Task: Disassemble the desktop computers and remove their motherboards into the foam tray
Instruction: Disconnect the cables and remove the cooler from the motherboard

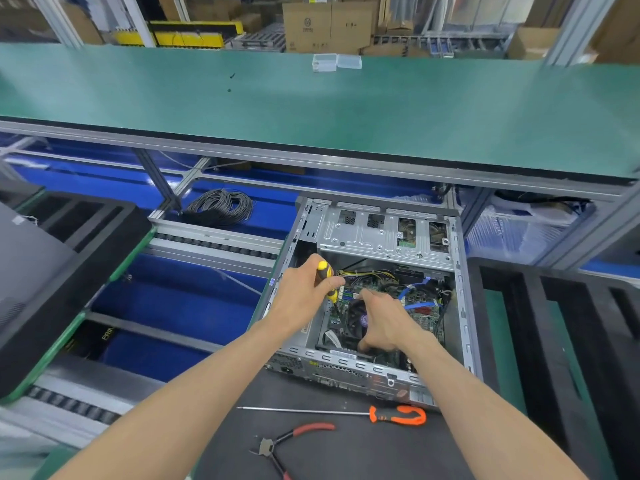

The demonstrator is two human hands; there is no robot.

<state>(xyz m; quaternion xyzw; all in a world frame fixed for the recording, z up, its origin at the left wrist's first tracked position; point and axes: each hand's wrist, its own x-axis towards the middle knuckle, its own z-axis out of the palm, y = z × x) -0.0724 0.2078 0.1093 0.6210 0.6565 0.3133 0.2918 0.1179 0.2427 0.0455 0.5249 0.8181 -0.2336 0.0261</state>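
An open desktop case point(384, 230) lies on its side on the dark mat in front of me. Inside it sits the green motherboard point(427, 320) with blue cables and a round black CPU fan point(356, 318). My left hand point(304, 292) grips a yellow-and-black screwdriver point(326, 278), its tip pointing down into the left part of the board. My right hand point(384, 323) reaches into the case over the fan, fingers spread and bent downward, thumb near the near wall; what the fingertips touch is hidden. A black foam tray point(554, 327) stands to the right of the case.
On the mat near me lie an orange-handled long screwdriver point(398, 414) and red-handled cutters point(294, 441). Another black foam tray with a dark computer point(52, 271) sits at left. A coil of grey cable point(221, 206) lies behind. A green shelf point(311, 109) overhangs the far side.
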